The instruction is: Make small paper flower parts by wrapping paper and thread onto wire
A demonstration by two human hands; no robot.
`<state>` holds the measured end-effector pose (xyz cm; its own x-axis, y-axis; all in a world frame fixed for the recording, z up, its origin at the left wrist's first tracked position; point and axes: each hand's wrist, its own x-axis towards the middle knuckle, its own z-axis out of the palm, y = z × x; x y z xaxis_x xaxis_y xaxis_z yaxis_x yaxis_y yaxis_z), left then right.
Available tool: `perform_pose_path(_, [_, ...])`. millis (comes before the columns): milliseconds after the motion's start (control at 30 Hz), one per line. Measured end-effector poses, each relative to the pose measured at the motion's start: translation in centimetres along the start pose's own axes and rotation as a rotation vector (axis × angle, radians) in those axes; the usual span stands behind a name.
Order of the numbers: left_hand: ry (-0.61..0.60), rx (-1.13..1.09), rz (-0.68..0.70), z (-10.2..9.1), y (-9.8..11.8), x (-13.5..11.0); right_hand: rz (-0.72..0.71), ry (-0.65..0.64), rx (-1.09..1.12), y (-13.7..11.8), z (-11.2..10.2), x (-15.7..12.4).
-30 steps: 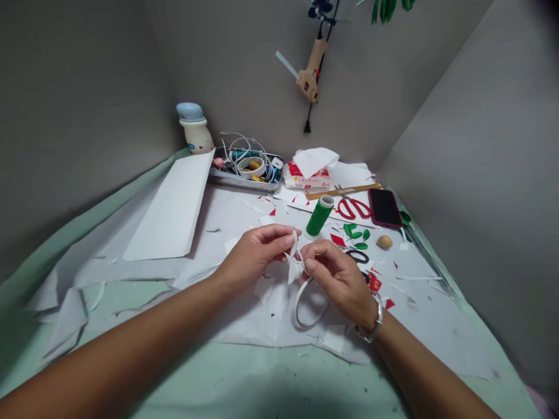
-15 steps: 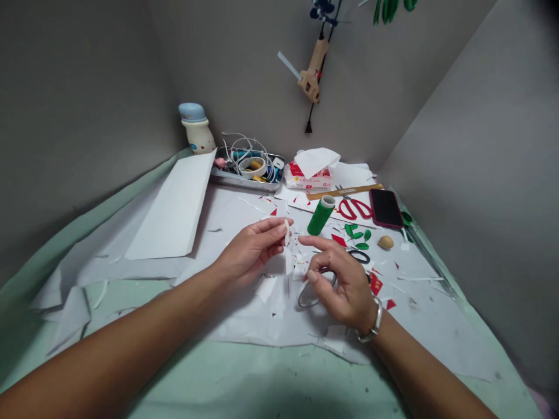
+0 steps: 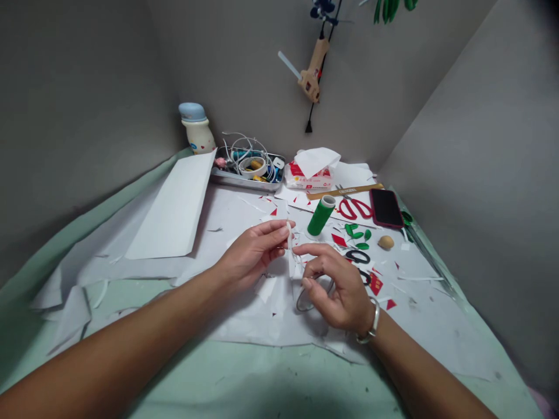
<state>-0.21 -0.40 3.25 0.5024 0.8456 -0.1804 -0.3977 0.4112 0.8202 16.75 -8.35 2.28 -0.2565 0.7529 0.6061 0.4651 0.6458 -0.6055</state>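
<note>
A narrow white strip [image 3: 290, 237] stands upright between the thumb and fingers of my left hand [image 3: 255, 251], which is closed on its upper part. Whether it is paper or tape I cannot tell. My right hand [image 3: 343, 291] has a thin roll of tape [image 3: 304, 309] hooked in its curled fingers, the ring hanging below the thumb. Its index finger reaches left, with the tip at or very near the strip's lower part. Just beyond the right hand stands a green thread spool [image 3: 321, 216]. Black-handled scissors [image 3: 358, 256] lie partly hidden behind that hand.
Paper scraps and green leaf pieces [image 3: 357, 235] lie about. Behind are a metal tray [image 3: 248, 183], a tissue pack [image 3: 308, 177], red scissors [image 3: 348, 208], a ruler [image 3: 371, 190] and a phone [image 3: 386, 208]. A folded white card [image 3: 170, 215] lies left. A glue gun [image 3: 311, 81] hangs above.
My right hand has shifted slightly left, bringing its index fingertip to the white strip. My left hand has barely moved and keeps its pinch.
</note>
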Motion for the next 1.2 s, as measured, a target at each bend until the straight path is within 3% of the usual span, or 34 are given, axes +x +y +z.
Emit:
perform_pose_path(600, [0.013, -0.006, -0.028, 0.11, -0.24, -0.18, 0.045, 0.054, -0.007, 0.18, 0.31, -0.01])
perform_pose_path(1200, [0.016, -0.037, -0.083, -0.18, -0.30, -0.20, -0.036, 0.125, -0.015, 0.54, 0.73, -0.26])
